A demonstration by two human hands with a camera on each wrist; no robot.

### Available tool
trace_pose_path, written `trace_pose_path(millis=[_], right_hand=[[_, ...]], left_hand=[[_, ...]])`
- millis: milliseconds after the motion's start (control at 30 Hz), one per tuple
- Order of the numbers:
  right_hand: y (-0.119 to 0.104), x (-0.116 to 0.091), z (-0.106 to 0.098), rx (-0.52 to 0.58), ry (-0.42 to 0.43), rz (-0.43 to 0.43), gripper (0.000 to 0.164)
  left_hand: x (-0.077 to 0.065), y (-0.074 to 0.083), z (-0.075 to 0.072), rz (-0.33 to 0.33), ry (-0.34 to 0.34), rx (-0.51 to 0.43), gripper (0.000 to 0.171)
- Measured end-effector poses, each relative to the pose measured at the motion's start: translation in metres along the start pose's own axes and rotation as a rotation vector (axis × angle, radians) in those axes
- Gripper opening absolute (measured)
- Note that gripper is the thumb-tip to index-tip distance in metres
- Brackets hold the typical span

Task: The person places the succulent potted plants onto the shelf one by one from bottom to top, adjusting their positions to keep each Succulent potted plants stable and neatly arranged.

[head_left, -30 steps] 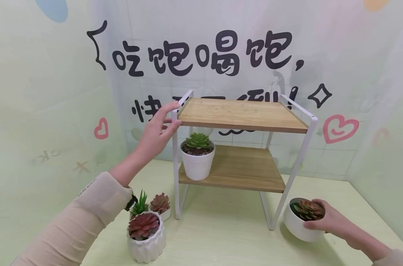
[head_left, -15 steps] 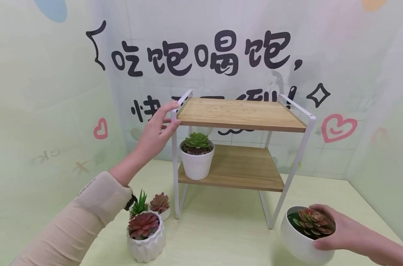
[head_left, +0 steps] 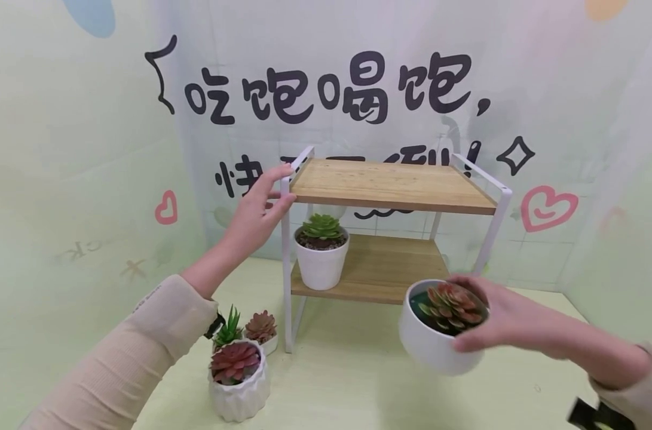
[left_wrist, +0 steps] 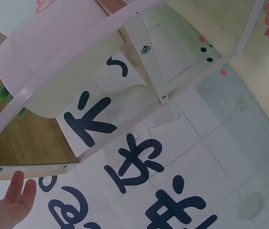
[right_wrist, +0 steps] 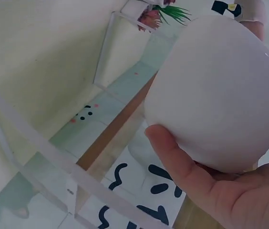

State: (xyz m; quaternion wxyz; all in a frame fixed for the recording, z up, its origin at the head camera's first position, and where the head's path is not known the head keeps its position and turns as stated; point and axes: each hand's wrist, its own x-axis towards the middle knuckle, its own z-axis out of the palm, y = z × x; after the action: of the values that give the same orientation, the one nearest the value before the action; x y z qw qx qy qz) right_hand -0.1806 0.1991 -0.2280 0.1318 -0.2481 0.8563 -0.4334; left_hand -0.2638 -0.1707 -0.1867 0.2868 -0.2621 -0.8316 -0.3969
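Note:
My right hand [head_left: 514, 313] grips a round white pot with a red-green succulent [head_left: 428, 346], thumb on the near side and fingers at the far rim. The pot is tilted towards me in front of the shelf's right part, above the table. In the right wrist view its smooth white side [right_wrist: 220, 90] fills much of the picture. My left hand [head_left: 253, 212] holds the front left corner of a two-tier wooden shelf rack [head_left: 390, 184] with a white frame, thumb and fingers about the post. A green succulent in a white pot [head_left: 321, 266] stands on the lower board's left end.
At the left on the pale green table [head_left: 336, 388] stand a ribbed white pot with a red succulent [head_left: 239, 394], a spiky green plant [head_left: 229, 327] and a small pinkish succulent [head_left: 260, 327]. A printed curtain [head_left: 326, 36] hangs behind.
My right hand has first drawn the potted succulent towards me, then carried it left and up, to before the shelf's right leg. The left hand stays at the rack's corner.

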Motion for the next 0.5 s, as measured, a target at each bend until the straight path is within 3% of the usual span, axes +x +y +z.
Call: trace_pose_path(millis=[200, 400, 500], right_hand=[[-0.028, 0.045, 0.004, -0.049, 0.044, 0.075, 0.083], [-0.030, 0.080, 0.008, -0.039, 0.076, 0.079, 0.070], [-0.028, 0.093, 0.011, -0.029, 0.094, 0.111, 0.071]], left_hand=[[0.001, -0.001, -0.001, 0.003, 0.000, 0.017, 0.040], [0.000, 0.000, -0.001, 0.002, -0.005, 0.018, 0.041], [0.000, -0.001, -0.001, 0.004, -0.001, 0.019, 0.040]])
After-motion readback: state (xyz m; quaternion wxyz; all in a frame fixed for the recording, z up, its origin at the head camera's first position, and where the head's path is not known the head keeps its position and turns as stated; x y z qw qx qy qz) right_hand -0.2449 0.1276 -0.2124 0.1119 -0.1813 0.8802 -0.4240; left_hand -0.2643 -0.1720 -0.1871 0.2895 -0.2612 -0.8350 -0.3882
